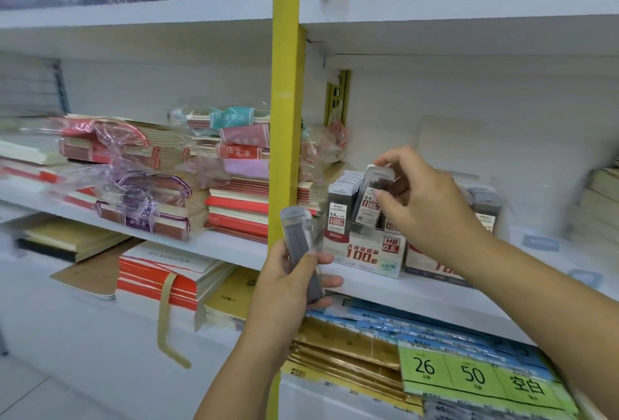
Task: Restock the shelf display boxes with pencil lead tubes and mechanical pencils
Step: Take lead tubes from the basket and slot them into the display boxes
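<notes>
Pinching one lead tube [370,198] over display box [366,252], right hand [422,198].

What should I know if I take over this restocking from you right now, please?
Left hand: grips a bundle of lead tubes in front of the shelf.
Right hand: pinches a single lead tube, tilted, with its lower end at the open top of the HB 0.5 display box.
Done: a row of tubes stands in that box.
Left: seat the pinched tube, then add the bundle. A second display box sits to the right, partly hidden by the forearm, so I cannot tell how full it is. No mechanical pencils are in view.
</notes>
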